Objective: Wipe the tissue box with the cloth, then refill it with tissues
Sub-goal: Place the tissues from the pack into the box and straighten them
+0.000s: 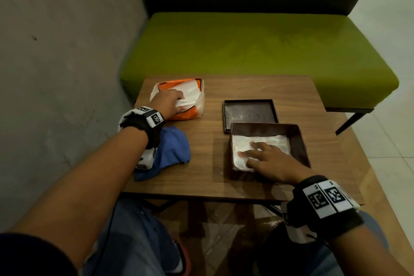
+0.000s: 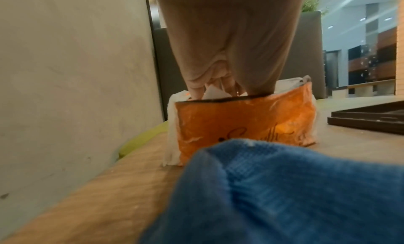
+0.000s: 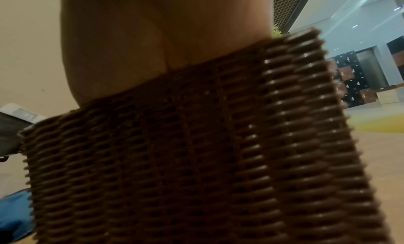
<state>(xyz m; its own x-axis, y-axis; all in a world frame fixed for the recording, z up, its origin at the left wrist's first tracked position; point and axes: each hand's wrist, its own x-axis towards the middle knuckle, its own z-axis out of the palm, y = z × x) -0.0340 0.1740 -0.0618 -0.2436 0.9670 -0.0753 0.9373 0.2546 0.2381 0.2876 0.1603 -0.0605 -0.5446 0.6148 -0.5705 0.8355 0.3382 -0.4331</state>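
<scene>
Desk [image 1: 224, 175]: wooden top, carries every item of the task. Green bench [image 1: 257, 51]: beyond the desk at 12 o'clock, not involved. Tissue box [image 1: 300, 141]: dark woven-sided box, open, at 4 o'clock on the desk; a flat layer of white tissues [image 1: 273, 143] already lies inside, so the refill step appears to be in hand and partly done. Lid [image 1: 249, 113]: dark, shallow, lying inner side up just beyond the box at 12 o'clock of it, touching or nearly so. Tissue pack [image 1: 195, 110]: orange and clear wrapper, torn open on top, at 10 o'clock on the desk. Cloth [image 1: 174, 152]: blue, bunched, just at 6 o'clock of the pack, partly under the left wrist; laid aside, so wiping looks finished. Right hand [image 1: 268, 161]: fingers spread fairly flat, pressing the tissues down inside the box, gripping nothing. Left hand [image 1: 168, 102]: fingers curled into the pack's opening, pinching a wad of tissues; the left wrist view shows fingertips [image 2: 196, 92] buried among white sheets. Handling advice: draw the wad straight up so the thin wrapper does not come along; clear the right hand before laying the new stack square over the first, edges inside the walls; press flat again, then fit the lid. Risk: loose sheets may fan or crumple if pulled by one corner.
</scene>
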